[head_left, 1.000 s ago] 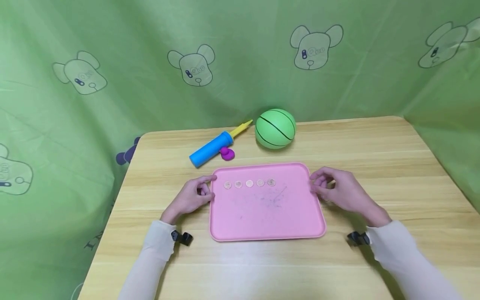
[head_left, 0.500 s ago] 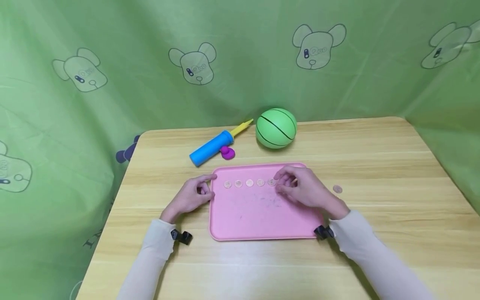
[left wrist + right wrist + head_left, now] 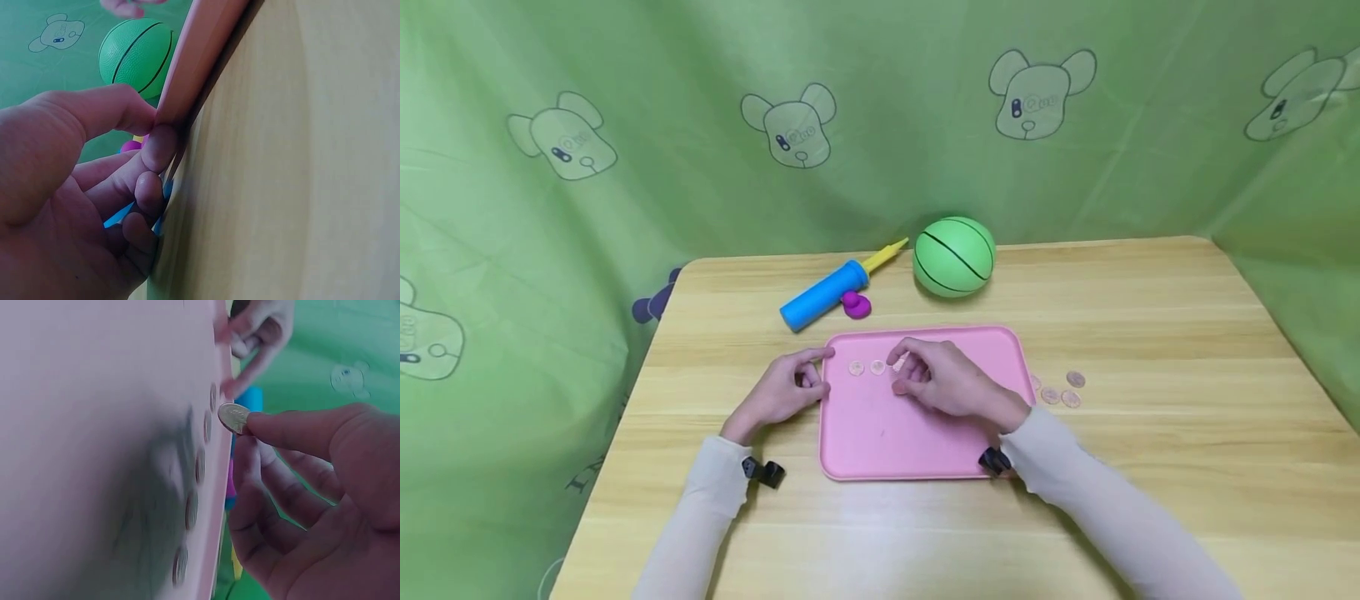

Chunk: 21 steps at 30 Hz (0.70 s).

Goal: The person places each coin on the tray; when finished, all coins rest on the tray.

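My right hand (image 3: 943, 379) is above the pink tray (image 3: 865, 442), and its thumb and fingers pinch a coin (image 3: 234, 418), seen in the right wrist view. Below it, several coins (image 3: 200, 465) lie in a row along the tray's far side. In the head view the hand covers part of that row, leaving a coin (image 3: 856, 367) at the left end visible. My left hand (image 3: 778, 390) holds the tray's left edge, thumb and forefinger on the rim (image 3: 181, 75) and the other fingers curled against its side.
Several loose coins (image 3: 1071, 398) lie on the wooden table (image 3: 1187, 400) right of the tray. Behind the tray sit a green ball (image 3: 953, 257), a blue hand pump (image 3: 823, 296) with a yellow nozzle, and a small purple piece (image 3: 856, 306). A green curtain (image 3: 910, 150) hangs behind.
My right hand has moved left from the tray's right edge to above the coin row. Coins on the table at right have come into view. The left hand stays at the tray's edge.
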{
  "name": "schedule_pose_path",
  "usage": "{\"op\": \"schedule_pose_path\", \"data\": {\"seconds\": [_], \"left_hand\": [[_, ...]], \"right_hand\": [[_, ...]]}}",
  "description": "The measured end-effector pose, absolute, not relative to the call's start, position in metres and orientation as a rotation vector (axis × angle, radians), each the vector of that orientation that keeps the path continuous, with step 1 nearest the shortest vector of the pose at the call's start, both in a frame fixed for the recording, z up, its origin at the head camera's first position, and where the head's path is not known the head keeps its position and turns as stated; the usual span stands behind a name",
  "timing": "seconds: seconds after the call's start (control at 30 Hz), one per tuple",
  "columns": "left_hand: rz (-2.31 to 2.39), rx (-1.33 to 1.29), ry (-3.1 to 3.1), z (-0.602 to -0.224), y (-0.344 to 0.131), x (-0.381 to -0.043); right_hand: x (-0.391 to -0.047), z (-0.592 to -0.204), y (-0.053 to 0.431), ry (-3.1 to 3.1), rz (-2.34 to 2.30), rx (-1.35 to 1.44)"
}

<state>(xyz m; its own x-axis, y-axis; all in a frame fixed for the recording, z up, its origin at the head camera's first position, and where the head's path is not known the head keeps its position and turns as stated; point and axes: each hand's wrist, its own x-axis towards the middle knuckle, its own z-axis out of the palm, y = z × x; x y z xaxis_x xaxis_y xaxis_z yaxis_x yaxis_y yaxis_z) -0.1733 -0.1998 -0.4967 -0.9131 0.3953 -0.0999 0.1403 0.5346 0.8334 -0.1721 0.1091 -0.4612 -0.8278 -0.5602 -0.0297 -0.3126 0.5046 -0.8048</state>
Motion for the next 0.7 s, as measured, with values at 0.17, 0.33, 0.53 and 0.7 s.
{"op": "schedule_pose_path", "data": {"seconds": [0.17, 0.33, 0.53, 0.7], "left_hand": [[1.316, 0.450, 2.500, -0.499, -0.201, -0.174], [1.313, 0.447, 2.498, -0.499, -0.201, -0.174], [1.330, 0.471, 2.495, -0.500, -0.201, -0.177], [1.328, 0.462, 2.496, -0.499, -0.201, -0.176]], "right_hand": [[-0.175, -0.467, 0.084, 2.484, -1.181, -0.769], [-0.180, -0.472, 0.065, 2.455, -1.180, -0.771], [-0.182, -0.477, 0.054, 2.436, -1.148, -0.747], [-0.186, -0.481, 0.047, 2.457, -1.122, -0.744]]}}
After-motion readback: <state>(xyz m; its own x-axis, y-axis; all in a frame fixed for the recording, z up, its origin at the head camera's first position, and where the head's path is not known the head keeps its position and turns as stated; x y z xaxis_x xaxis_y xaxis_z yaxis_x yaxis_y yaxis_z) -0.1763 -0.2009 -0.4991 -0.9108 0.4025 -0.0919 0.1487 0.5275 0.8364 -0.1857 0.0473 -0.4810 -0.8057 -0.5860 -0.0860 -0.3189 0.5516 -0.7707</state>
